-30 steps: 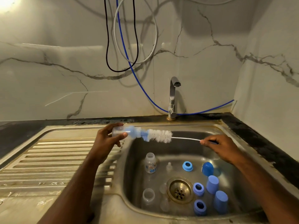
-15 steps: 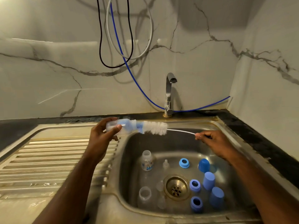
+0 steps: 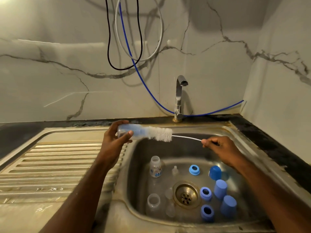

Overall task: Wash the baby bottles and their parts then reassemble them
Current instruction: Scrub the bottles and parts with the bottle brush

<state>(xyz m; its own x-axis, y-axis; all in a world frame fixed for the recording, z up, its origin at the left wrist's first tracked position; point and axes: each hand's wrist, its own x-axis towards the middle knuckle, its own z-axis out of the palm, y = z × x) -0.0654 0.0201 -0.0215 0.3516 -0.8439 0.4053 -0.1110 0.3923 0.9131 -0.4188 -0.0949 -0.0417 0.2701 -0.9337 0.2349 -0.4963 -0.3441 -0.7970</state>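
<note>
Clear baby bottle (image 3: 127, 132) held sideways, white bottle brush (image 3: 159, 134) partly inside

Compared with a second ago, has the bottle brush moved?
Yes. Judged against the tap, the bottle brush has slid left, deeper into the bottle that the left hand holds. The right hand, pinching its wire handle, shifted left too.
</note>
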